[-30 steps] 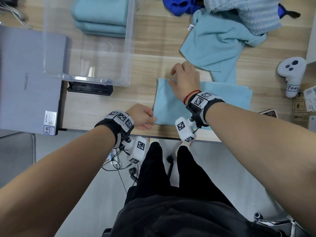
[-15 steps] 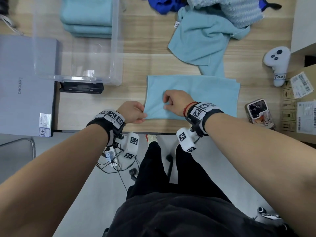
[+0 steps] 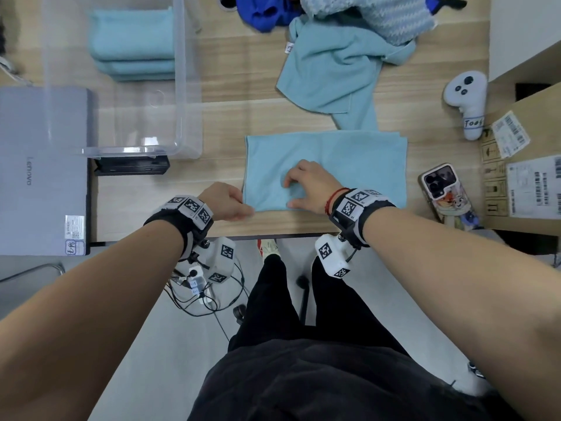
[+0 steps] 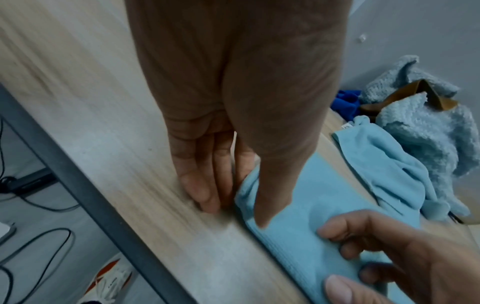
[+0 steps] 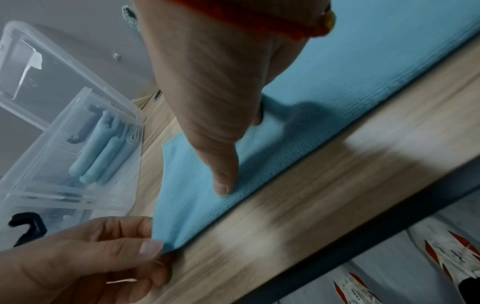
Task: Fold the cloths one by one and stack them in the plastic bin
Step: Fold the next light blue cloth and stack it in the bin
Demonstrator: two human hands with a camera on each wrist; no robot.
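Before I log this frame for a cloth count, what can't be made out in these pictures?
- Folded light-blue cloths in the clear plastic bin: head view's top edge crops the stack; exact count unclear.
- Right hand fingertips: curled into the flat light-blue cloth, grip hidden.
- Left hand at the cloth's corner: left wrist view is motion-blurred.
- Far cloth pile: overlapping, cut off.

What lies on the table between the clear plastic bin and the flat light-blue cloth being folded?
Only bare wooden tabletop separates the clear plastic bin from the flat light-blue cloth; the head view shows it.
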